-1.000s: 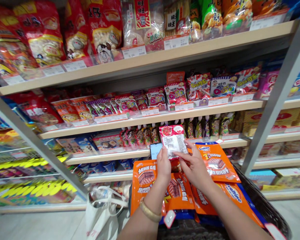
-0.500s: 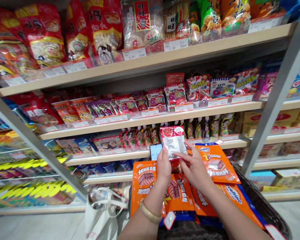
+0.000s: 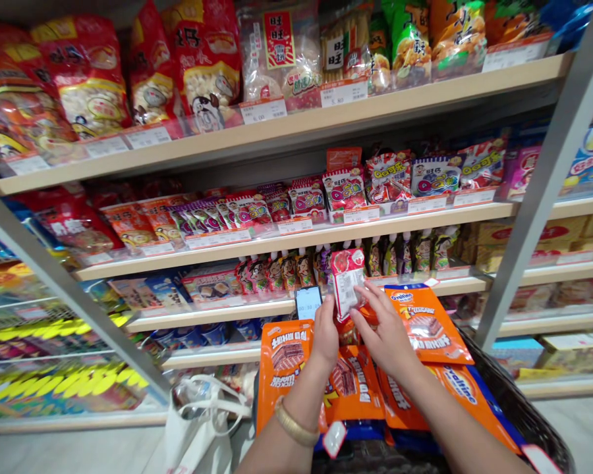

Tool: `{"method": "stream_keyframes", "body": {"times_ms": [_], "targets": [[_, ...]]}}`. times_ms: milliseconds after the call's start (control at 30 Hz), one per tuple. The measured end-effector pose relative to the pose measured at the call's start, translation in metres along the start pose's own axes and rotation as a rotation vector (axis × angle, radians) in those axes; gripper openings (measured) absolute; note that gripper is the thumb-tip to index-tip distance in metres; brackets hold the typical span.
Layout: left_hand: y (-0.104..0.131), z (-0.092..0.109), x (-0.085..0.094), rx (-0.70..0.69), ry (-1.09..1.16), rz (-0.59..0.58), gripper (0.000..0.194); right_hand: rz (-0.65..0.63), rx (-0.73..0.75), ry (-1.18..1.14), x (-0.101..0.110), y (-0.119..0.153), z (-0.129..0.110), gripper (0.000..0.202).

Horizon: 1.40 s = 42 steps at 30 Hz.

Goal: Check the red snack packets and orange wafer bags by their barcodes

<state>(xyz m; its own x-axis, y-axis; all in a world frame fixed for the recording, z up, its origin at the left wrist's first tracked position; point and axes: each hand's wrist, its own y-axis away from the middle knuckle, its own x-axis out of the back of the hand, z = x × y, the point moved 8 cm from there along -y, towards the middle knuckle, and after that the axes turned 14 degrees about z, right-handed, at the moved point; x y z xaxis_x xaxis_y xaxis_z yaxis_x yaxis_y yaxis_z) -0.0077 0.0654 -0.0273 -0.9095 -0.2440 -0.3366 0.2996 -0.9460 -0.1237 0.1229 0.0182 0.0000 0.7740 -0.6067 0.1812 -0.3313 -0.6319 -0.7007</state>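
Spread fingers on right hand point(image 3: 388, 334), curled on left hand point(image 3: 325, 337) — grip hidden, can't tell who pinches. Packet point(image 3: 346, 280) tilted between them, above orange bags point(image 3: 285, 355), phone point(image 3: 308, 303) beside — likely checking step; next calls for steady hold.

The small packet point(image 3: 346, 284) at centre is red and white; the pouches point(image 3: 427, 313) below are orange with blue edges. Gold bracelet point(image 3: 295, 424), white tote bag point(image 3: 197, 431) lower left, yellow tags point(image 3: 86, 382) at left, beige shelf edge point(image 3: 296, 126) above.
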Motion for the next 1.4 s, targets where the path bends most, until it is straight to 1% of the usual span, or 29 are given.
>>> {"method": "stream_keyframes", "body": {"times_ms": [100, 133, 200, 267, 367, 433, 533, 667, 767, 967, 1100, 1267, 1333, 1400], "targets": [[0.005, 0.009, -0.010, -0.095, -0.058, -0.166, 0.044, 0.009, -0.005, -0.012, 0.000, 0.000, 0.001, 0.051], [0.007, 0.014, -0.012, -0.138, -0.099, -0.196, 0.041, 0.018, -0.011, -0.013, 0.000, -0.001, 0.003, 0.052], [0.010, 0.020, -0.015, -0.214, -0.191, -0.222, 0.036, 0.037, -0.044, -0.023, 0.000, -0.002, 0.009, 0.045], [0.009, 0.023, -0.015, -0.253, -0.260, -0.200, 0.033, 0.051, -0.107, -0.053, 0.001, -0.004, 0.017, 0.035], [0.005, 0.020, -0.011, -0.255, -0.269, -0.108, 0.039, 0.072, -0.233, -0.144, 0.001, -0.007, 0.028, 0.031], [0.002, 0.013, -0.009, -0.190, -0.211, -0.068, 0.046, 0.107, -0.296, -0.204, 0.003, -0.008, 0.034, 0.030], [-0.001, 0.001, -0.008, -0.072, -0.119, -0.050, 0.049, 0.175, -0.336, -0.251, 0.008, -0.010, 0.038, 0.026], [-0.002, 0.001, -0.008, -0.071, -0.091, -0.027, 0.045, 0.236, -0.372, -0.311, 0.011, -0.010, 0.046, 0.031], [0.001, 0.003, -0.010, -0.068, -0.100, -0.034, 0.042, 0.235, -0.384, -0.339, 0.011, -0.010, 0.049, 0.035], [0.007, 0.006, -0.014, 0.004, -0.057, -0.036, 0.044, 0.198, -0.419, -0.353, 0.008, -0.010, 0.045, 0.037], [0.006, 0.004, -0.013, -0.006, -0.071, -0.023, 0.044, 0.198, -0.438, -0.368, 0.008, -0.010, 0.046, 0.037], [0.002, -0.001, -0.011, -0.036, -0.102, -0.005, 0.042, 0.221, -0.365, -0.313, 0.009, -0.011, 0.047, 0.036], [0.002, 0.002, -0.012, -0.056, -0.092, 0.008, 0.039, 0.233, -0.328, -0.298, 0.010, -0.012, 0.047, 0.039], [0.003, 0.009, -0.014, -0.080, -0.083, 0.016, 0.036, 0.240, -0.271, -0.265, 0.012, -0.015, 0.045, 0.042]]}}
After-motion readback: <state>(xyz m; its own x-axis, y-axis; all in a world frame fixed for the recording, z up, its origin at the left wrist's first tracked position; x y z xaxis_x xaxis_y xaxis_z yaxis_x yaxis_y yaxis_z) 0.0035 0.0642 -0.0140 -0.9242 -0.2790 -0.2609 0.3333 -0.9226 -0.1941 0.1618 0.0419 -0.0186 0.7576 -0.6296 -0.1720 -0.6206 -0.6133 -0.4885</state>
